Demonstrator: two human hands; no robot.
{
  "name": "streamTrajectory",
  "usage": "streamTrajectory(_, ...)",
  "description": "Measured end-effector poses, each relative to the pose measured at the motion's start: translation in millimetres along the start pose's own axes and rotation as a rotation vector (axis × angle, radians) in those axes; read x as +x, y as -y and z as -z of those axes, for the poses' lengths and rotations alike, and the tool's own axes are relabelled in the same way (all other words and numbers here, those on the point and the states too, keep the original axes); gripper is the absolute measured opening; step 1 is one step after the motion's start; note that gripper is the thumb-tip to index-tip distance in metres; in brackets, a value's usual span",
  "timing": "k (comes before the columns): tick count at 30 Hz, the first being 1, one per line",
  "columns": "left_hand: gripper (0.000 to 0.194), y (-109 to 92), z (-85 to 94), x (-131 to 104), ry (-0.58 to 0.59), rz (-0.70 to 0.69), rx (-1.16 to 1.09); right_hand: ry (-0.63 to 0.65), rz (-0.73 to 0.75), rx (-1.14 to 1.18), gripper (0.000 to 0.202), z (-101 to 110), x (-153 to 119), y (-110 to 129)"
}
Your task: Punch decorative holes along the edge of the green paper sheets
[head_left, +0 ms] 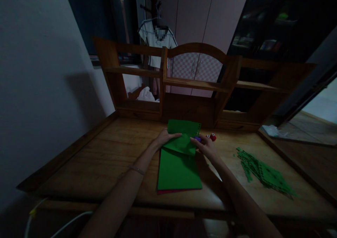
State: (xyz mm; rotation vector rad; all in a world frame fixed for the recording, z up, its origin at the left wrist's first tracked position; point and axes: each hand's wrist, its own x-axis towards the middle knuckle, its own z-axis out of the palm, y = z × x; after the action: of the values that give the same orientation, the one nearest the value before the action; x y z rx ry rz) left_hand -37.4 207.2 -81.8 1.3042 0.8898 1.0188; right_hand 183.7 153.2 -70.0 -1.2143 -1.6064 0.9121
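A green paper sheet is raised over a stack of green paper, which has a pink-red layer showing at its lower edge. My left hand grips the sheet's left side, thumb lying across its face. At the right edge, my right hand is closed around a small purple paper punch, partly covered by the fingers. A row of small cut-outs runs along the sheet's upper right edge. Just beyond the right hand sit two small red objects with white-and-dark round spots.
Perforated green paper strips and scraps lie in a pile on the right of the wooden desk. A wooden shelf unit rises along the desk's back. A wall borders the left, and a white cable hangs near the front left.
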Motion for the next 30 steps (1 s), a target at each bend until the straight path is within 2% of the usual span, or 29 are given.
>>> streamTrajectory(10, 0.057, -0.1, -2.0, -0.9, 0.000, -0.004, -0.015, -0.058, 0.031, -0.024, 0.034, -0.8, -4.2, 6.9)
streamTrajectory(20, 0.058, -3.4, -6.5, -3.7, 0.004, 0.013, -0.024, -0.111, 0.105, -0.172, 0.036, 2.5, -6.2, 5.8)
streamTrajectory(24, 0.058, -3.6, -5.2, -3.3, 0.002, 0.036, -0.017, -0.160, 0.082, -0.181, 0.037, 1.1, -4.4, 3.8)
streamTrajectory(30, 0.059, -0.4, -3.7, -0.1, -0.016, 0.025, 0.001, -0.175, 0.014, -0.052, 0.039, -0.8, -2.5, 5.4)
